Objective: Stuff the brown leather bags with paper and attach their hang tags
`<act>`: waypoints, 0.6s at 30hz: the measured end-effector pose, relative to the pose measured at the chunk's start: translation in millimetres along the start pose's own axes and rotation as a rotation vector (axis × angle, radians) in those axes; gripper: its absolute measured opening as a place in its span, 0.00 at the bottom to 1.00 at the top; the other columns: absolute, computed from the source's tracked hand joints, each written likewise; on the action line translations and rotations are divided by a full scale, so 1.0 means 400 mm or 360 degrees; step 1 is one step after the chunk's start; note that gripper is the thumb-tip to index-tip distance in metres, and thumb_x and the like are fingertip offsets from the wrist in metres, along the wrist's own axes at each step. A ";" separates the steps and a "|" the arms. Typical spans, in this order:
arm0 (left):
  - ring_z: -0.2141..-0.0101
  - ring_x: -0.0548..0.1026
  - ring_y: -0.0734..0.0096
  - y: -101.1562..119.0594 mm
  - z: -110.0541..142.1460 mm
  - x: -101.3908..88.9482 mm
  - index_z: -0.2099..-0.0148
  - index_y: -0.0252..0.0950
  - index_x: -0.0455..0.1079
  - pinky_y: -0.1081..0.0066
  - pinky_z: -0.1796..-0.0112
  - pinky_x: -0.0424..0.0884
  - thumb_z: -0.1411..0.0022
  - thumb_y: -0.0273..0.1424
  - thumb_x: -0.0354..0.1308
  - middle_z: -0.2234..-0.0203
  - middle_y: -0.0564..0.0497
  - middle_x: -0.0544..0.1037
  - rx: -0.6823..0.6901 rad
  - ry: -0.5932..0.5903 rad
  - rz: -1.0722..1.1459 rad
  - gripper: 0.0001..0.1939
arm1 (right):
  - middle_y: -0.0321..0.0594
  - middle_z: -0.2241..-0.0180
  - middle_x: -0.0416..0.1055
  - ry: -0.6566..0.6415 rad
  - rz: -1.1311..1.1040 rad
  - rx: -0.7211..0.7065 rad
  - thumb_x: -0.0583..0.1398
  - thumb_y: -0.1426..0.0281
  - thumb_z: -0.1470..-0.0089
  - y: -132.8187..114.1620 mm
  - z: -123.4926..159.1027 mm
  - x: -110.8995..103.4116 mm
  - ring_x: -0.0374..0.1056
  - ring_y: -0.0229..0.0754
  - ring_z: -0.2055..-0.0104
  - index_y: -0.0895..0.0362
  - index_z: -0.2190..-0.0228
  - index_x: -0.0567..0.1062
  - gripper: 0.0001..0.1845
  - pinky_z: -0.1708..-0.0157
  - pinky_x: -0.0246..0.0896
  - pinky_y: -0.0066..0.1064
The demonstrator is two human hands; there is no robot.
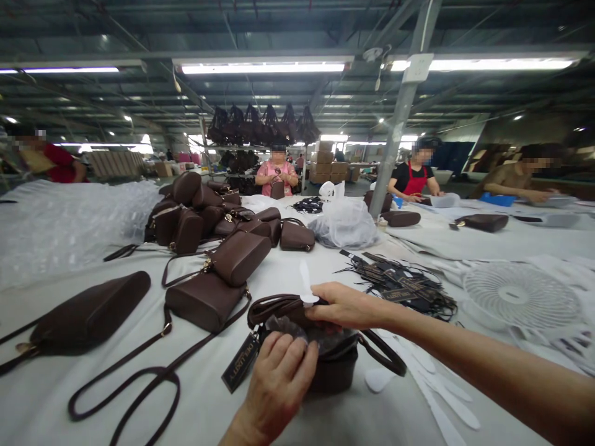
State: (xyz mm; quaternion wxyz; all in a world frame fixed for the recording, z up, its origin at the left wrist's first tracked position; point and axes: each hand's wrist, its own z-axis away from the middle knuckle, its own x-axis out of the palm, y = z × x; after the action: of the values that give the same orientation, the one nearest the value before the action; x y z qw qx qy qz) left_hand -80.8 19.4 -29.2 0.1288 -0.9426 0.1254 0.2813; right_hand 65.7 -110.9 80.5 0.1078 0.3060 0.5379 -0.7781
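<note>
A dark brown handbag (332, 371) sits in front of me, its top showing crumpled grey plastic (341, 341). My left hand (283, 371) is closed at the near side of the opening, fingers curled against this plastic. Across the top, my right hand (346, 303) grips the folded brown strap (274, 305), with a white strip (305, 282) standing up at its fingertips; the thumb is partly hidden. A black hang tag (242, 362) with gold lettering dangles at the bag's left. One strap loop (383, 353) sticks out to the right.
Brown bags (188, 210) are heaped at the back left, beside bubble wrap (69, 229). Black tags (404, 282), white strips (441, 396) and a white fan (520, 294) lie rightward. A metal post (395, 136) rises behind; several people work across the table.
</note>
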 end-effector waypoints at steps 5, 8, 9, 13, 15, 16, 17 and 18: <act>0.60 0.74 0.63 -0.011 -0.032 0.010 0.52 0.36 0.66 0.62 0.56 0.70 0.40 0.22 0.51 0.63 0.47 0.78 -0.0290 -0.0420 0.0366 0.13 | 0.33 0.79 0.68 -0.0501 -0.0379 0.0131 0.56 0.67 0.48 -0.024 0.017 -0.005 0.64 0.35 0.78 0.58 0.70 0.70 0.07 0.76 0.59 0.24; 0.55 0.74 0.56 -0.006 -0.064 -0.011 0.52 0.38 0.66 0.58 0.54 0.70 0.43 0.27 0.57 0.58 0.46 0.77 -0.0464 -0.0826 0.0432 0.15 | 0.36 0.74 0.71 -0.0389 -0.0081 -0.0014 0.56 0.69 0.47 -0.027 0.021 -0.006 0.65 0.36 0.74 0.60 0.68 0.72 0.08 0.73 0.60 0.24; 0.54 0.74 0.53 -0.003 -0.075 -0.020 0.52 0.38 0.67 0.55 0.53 0.70 0.43 0.28 0.58 0.57 0.45 0.77 -0.0502 -0.0958 0.0409 0.15 | 0.37 0.72 0.71 -0.0302 0.0074 -0.0050 0.56 0.68 0.47 -0.029 0.022 -0.008 0.65 0.37 0.72 0.60 0.68 0.72 0.08 0.72 0.60 0.24; 0.53 0.74 0.48 0.008 -0.109 -0.042 0.46 0.34 0.67 0.51 0.51 0.68 0.45 0.31 0.61 0.55 0.39 0.77 -0.0586 -0.1361 0.0310 0.23 | 0.36 0.71 0.71 -0.0192 0.0422 -0.0054 0.58 0.69 0.48 -0.037 0.024 -0.013 0.64 0.38 0.70 0.61 0.66 0.74 0.09 0.70 0.59 0.25; 0.54 0.74 0.46 0.011 -0.119 -0.040 0.46 0.30 0.68 0.51 0.52 0.69 0.47 0.34 0.63 0.54 0.35 0.76 -0.0607 -0.1448 0.0284 0.26 | 0.36 0.69 0.72 -0.0261 0.0391 -0.0146 0.57 0.73 0.49 -0.038 0.023 -0.008 0.65 0.40 0.66 0.60 0.65 0.74 0.09 0.65 0.61 0.26; 0.55 0.75 0.45 0.011 -0.121 -0.036 0.48 0.29 0.70 0.51 0.53 0.70 0.48 0.35 0.64 0.55 0.33 0.76 -0.0620 -0.1462 0.0278 0.26 | 0.36 0.67 0.73 -0.0285 0.0365 -0.0228 0.57 0.75 0.50 -0.036 0.022 -0.003 0.65 0.41 0.62 0.60 0.63 0.74 0.11 0.61 0.61 0.26; 0.56 0.75 0.44 0.011 -0.122 -0.029 0.50 0.28 0.71 0.52 0.55 0.71 0.50 0.36 0.65 0.56 0.33 0.77 -0.0627 -0.1449 0.0282 0.26 | 0.36 0.64 0.74 -0.0301 0.0338 -0.0299 0.56 0.77 0.51 -0.032 0.021 0.002 0.65 0.42 0.58 0.60 0.62 0.74 0.13 0.57 0.61 0.27; 0.57 0.75 0.44 0.011 -0.120 -0.019 0.52 0.27 0.73 0.53 0.56 0.71 0.51 0.36 0.65 0.58 0.33 0.78 -0.0619 -0.1390 0.0307 0.24 | 0.36 0.61 0.74 -0.0313 0.0323 -0.0345 0.55 0.78 0.51 -0.028 0.020 0.008 0.65 0.43 0.55 0.59 0.60 0.74 0.15 0.54 0.60 0.29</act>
State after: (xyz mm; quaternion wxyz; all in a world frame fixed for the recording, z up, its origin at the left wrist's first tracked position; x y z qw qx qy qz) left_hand -64.3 1.6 13.3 -0.0358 -0.7271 0.0916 0.6795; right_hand 54.9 -113.3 89.0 0.2703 0.2678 0.5718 -0.7268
